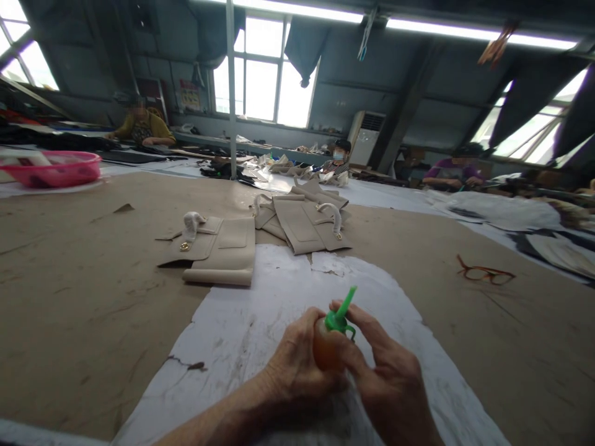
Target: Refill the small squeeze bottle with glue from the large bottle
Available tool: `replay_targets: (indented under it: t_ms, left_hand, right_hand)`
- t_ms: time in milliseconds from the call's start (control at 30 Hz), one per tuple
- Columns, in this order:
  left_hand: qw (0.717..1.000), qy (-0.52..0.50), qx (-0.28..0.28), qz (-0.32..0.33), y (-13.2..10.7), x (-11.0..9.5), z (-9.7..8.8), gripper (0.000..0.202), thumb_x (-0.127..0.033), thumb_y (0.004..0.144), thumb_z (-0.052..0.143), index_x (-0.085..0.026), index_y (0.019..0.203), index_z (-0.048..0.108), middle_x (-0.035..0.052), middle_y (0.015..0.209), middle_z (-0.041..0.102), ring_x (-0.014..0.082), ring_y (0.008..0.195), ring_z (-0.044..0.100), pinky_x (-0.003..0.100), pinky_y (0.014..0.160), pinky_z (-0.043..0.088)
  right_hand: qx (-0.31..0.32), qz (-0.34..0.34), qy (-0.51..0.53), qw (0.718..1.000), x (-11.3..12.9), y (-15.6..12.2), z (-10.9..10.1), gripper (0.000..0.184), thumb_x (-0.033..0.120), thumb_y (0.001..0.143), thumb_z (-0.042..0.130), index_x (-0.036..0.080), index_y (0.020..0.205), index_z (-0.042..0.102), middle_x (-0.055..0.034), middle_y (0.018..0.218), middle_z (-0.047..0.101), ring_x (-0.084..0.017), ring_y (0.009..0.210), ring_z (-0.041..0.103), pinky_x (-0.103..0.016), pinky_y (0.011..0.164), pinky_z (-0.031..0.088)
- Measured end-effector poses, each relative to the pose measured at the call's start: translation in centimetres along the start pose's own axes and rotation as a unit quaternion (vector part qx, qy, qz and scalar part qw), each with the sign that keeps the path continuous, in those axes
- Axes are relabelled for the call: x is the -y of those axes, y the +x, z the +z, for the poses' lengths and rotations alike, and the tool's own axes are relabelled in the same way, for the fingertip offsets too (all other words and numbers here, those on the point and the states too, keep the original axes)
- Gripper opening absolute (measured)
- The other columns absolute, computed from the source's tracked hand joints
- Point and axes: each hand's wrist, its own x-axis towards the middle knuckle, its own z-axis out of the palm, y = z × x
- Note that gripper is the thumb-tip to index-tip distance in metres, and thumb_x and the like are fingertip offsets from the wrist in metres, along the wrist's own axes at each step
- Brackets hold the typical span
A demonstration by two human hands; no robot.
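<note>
A squeeze bottle (pixel 325 352) with amber contents and a green nozzle cap (pixel 336 321) is held upright, its spout tilted to the right. My left hand (pixel 297 356) wraps round the bottle's left side. My right hand (pixel 388 365) has its fingers and thumb closed round the green cap from the right. Both hands are over a worn white paper sheet (pixel 232 334). Beyond the sheet lies a beige bag piece (pixel 232 241) with a wrapped handle and a gold fitting. Several similar bag pieces (pixel 302 223) are piled to its right.
A pink plastic basket (pixel 69 170) stands at the far left. Brown-framed glasses (pixel 488 274) lie on the right side of the brown-covered table (pixel 93 310). A thin pole (pixel 232 93) rises behind the bag pieces. Several people sit at the far side, among piles of material.
</note>
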Motion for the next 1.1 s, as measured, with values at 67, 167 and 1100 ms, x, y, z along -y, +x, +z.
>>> replay_targets:
  t_ms: [67,167,1100]
  left_hand:
    - [1.0,0.004,0.005,-0.022,0.0,-0.2,-0.2,0.045,-0.009,0.051,0.073,-0.015,0.09,0.05,-0.0042,0.071,0.053,0.0106,0.058,0.044,0.022,0.048,0.035]
    - [0.999,-0.003,0.016,-0.028,0.2,-0.5,-0.5,0.053,-0.005,0.047,0.074,-0.014,0.097,0.056,-0.0022,0.079,0.057,0.0124,0.065,0.047,0.023,0.053,0.038]
    - [0.999,0.041,0.006,0.025,0.0,0.1,0.4,0.019,-0.024,0.067,0.066,-0.016,0.076,0.051,-0.0013,0.072,0.056,0.0109,0.062,0.044,0.025,0.057,0.038]
  right_hand:
    - [0.091,0.01,0.063,0.994,-0.5,1.3,-2.0,0.024,0.033,0.095,0.05,0.023,0.11,0.065,-0.004,0.11,0.066,-0.019,0.102,0.062,-0.028,0.087,0.053]
    - [0.195,-0.007,0.142,0.97,-1.5,3.5,-3.9,0.024,0.036,0.094,0.05,0.025,0.106,0.069,-0.0042,0.115,0.063,-0.018,0.108,0.059,-0.029,0.095,0.047]
    - [-0.072,-0.091,-0.086,0.989,0.3,-0.6,1.0,0.011,0.02,0.086,0.052,0.017,0.097,0.048,-0.0113,0.098,0.055,-0.028,0.107,0.045,-0.05,0.089,0.037]
